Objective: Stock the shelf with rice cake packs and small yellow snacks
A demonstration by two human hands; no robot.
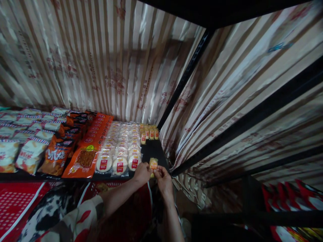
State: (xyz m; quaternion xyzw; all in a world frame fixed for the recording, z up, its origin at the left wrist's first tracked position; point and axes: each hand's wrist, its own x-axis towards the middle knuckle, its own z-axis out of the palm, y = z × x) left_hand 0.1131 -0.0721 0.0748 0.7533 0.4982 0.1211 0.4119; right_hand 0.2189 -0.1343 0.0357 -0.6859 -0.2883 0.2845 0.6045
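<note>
My left hand (142, 173) and my right hand (163, 179) meet at the front edge of a black shelf (153, 151). Together they pinch a small yellow snack packet (153, 163), holding it upright just above the shelf. Directly left of the packet lie rows of round white cakes in clear wrap (120, 147). At the back of the same bare patch stand a few more small yellow packets (149, 132).
Orange packs (88, 148), dark orange bags (58, 153) and pale chip bags (27, 148) fill the shelf to the left. Striped shiny sheeting (101, 57) lines the back and right side. A black post (185, 79) marks the corner. Red packs (297, 198) lie lower right.
</note>
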